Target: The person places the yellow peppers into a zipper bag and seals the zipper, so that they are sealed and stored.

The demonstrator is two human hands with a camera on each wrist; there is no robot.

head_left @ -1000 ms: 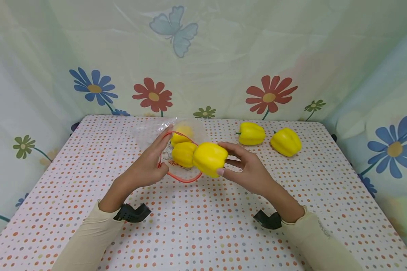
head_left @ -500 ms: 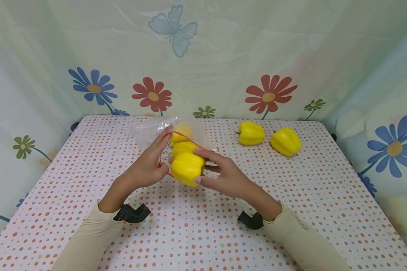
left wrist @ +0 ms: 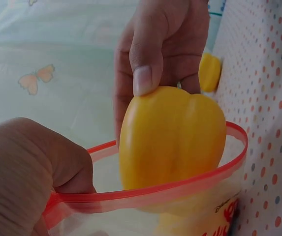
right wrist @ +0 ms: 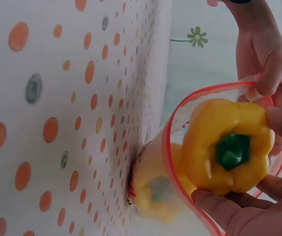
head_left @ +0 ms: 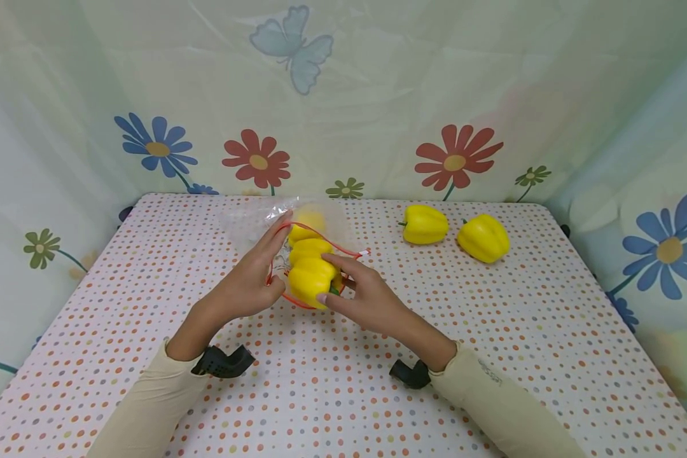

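Pinching a yellow bell pepper (head_left: pixel 309 283) near its green stem (right wrist: pixel 233 151) with thumb and fingers of the right hand (head_left: pixel 369 298), blossom end just inside the red rim (left wrist: pixel 175 188) of a clear plastic bag (head_left: pixel 269 213), toward six o'clock of its mouth. Bracing that rim at nine o'clock with the left hand (head_left: pixel 246 280), thumb and fingers spread. Best to hold the mouth wide, push straight toward twelve against the bagged pepper (head_left: pixel 308 246) ahead, and let go only once past the rim, without dragging it inward. Beyond, at two o'clock on the dotted tablecloth (head_left: pixel 343 381), a loose pepper (head_left: pixel 426 224) beside a second loose pepper (head_left: pixel 484 238).
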